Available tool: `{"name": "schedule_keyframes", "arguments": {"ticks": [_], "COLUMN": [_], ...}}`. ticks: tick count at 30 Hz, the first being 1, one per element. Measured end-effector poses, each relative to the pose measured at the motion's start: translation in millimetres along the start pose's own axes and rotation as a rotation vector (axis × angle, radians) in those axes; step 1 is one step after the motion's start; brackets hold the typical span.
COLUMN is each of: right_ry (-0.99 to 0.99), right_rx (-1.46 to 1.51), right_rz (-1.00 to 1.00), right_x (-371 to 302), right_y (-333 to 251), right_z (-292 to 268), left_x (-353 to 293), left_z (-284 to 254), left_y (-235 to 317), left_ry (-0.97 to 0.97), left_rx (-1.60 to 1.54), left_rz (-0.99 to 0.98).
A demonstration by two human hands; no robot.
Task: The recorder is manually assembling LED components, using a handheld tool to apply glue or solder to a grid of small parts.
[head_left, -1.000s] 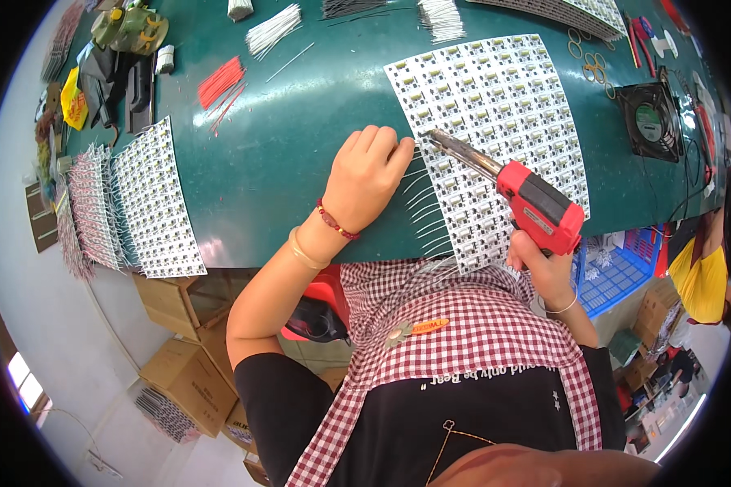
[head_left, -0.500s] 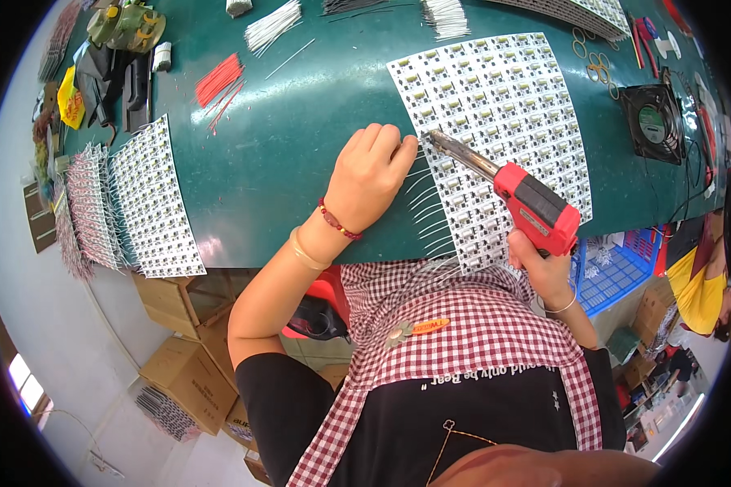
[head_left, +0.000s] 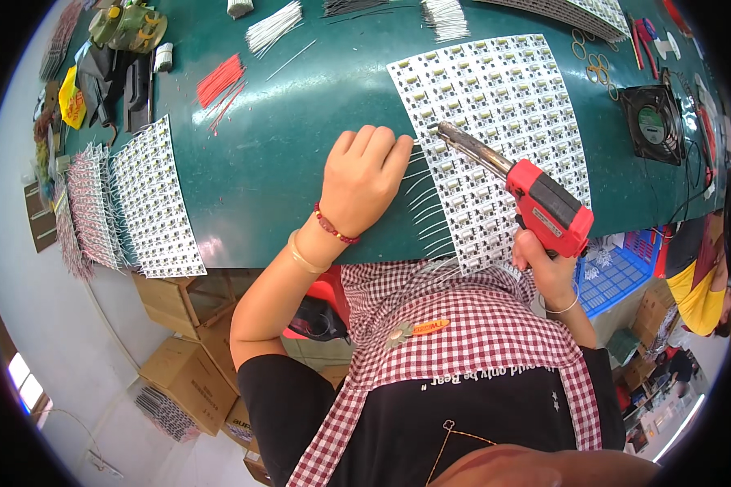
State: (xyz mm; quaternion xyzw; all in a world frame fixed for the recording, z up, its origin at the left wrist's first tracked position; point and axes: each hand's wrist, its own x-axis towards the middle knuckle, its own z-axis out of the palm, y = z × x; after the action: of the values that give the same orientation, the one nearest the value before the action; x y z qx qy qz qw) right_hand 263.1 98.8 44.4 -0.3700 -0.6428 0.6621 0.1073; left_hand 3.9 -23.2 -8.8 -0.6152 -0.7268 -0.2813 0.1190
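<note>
My right hand (head_left: 544,268) grips a red and black soldering gun (head_left: 554,213) by its handle. Its metal tip hovers at or just over the left edge of a white sheet of circuit boards (head_left: 536,114); I cannot tell whether it touches. Beside that edge, my left hand (head_left: 365,172) is closed, thumb and forefinger pinched close to the tip. What the pinch holds is hidden behind the fingers. Below it, a row of thin white wires (head_left: 426,203) sticks out leftward from the sheet's edge.
Red wires (head_left: 221,79) and white wires (head_left: 274,28) lie in bunches on the green table (head_left: 284,114). Another circuit board sheet (head_left: 158,199) sits at the left, next to wired ones. A black fan (head_left: 652,123) stands right; a blue basket (head_left: 617,276) is below the table edge.
The soldering gun has drawn back slightly to the right, its tip moving away from my left fingers. My left hand has shifted a little left.
</note>
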Motion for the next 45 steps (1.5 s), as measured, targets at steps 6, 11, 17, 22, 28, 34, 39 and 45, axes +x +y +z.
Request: {"name": "schedule_keyframes", "arguments": {"ticks": [6, 11, 17, 22, 28, 34, 39, 45], "right_ry": [0.016, 0.024, 0.040, 0.031, 0.030, 0.051, 0.025, 0.034], "right_rx": [0.050, 0.071, 0.086, 0.046, 0.036, 0.058, 0.024, 0.042], "right_rz": [0.030, 0.045, 0.026, 0.073, 0.085, 0.029, 0.041, 0.089], "right_x": [7, 9, 8, 8, 6, 5, 7, 5], "right_y": [-4, -3, -1, -4, 0, -4, -4, -8], "right_z": [3, 6, 6, 5, 5, 5, 4, 9], "left_x": [1, 1, 1, 1, 3, 2, 1, -1], "left_z": [7, 8, 8, 8, 6, 7, 9, 9], "left_y": [-4, -4, -4, -3, -2, -2, -3, -3], "left_ry": [0.009, -0.040, -0.015, -0.030, -0.047, -0.062, -0.045, -0.026], "left_rx": [-0.038, -0.037, -0.036, 0.004, 0.029, 0.057, 0.049, 0.012], "left_rz": [-0.002, -0.005, -0.012, -0.005, -0.001, -0.002, -0.024, -0.025]}}
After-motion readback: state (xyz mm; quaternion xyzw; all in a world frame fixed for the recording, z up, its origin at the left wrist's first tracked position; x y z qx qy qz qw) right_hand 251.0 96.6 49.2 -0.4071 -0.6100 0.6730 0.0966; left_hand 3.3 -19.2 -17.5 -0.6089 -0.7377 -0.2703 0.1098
